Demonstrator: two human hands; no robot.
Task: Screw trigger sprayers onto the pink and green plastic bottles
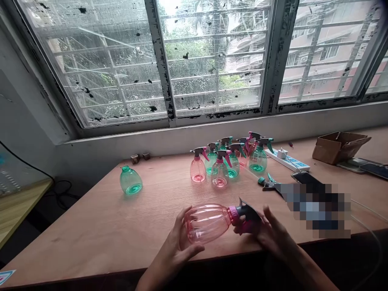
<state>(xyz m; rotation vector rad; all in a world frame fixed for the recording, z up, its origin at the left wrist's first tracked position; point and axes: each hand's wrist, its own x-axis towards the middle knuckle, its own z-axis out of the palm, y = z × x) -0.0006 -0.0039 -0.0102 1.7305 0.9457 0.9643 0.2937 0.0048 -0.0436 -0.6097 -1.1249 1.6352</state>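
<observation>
A clear pink spray bottle lies sideways in the air near the table's front edge, its pink collar and black spray head pointing right. Its rounded base rests in my left hand, with the fingers behind and the thumb below. My right hand has its fingers curled at the spray head and trigger, while its thumb stands up away from it. Farther left, a green bottle stands without a spray head. A loose spray head with a green collar lies right of centre.
Several pink and green spray bottles stand grouped toward the window. Behind them are a white power strip and an open cardboard box. A phone lies at right, beside a blurred-out patch. Two small brown objects sit by the wall.
</observation>
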